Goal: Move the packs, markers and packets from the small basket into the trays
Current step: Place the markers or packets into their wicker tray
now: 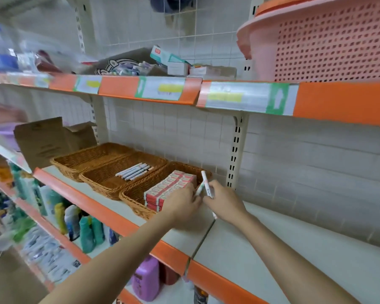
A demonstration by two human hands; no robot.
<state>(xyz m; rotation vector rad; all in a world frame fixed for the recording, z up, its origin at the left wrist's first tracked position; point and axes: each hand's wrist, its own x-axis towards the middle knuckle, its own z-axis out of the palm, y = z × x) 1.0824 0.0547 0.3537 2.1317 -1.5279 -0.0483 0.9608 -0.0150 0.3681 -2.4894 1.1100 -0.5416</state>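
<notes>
The fingers of the right hand (223,201) pinch a white marker (206,184), holding it upright and tilted back above the near corner of the right-hand tray (130,195). The fingers of the left hand (182,202) curl around a second marker (199,189), just beside the first, so the two hands almost touch; they seem to be sorting markers between them, perhaps to pass one across. Under the left hand, red and white packs (170,186) sit stacked tightly in that tray, filling its right half. The middle tray (97,178) holds a neat row of markers (133,171) lying side by side, probably where the held ones belong. The far left tray (75,160) shows only wicker. All three wicker trays stand touching in a row on the shelf (272,244). The small basket is not clearly in view. A pink laundry basket (327,47) sits on the shelf above.
</notes>
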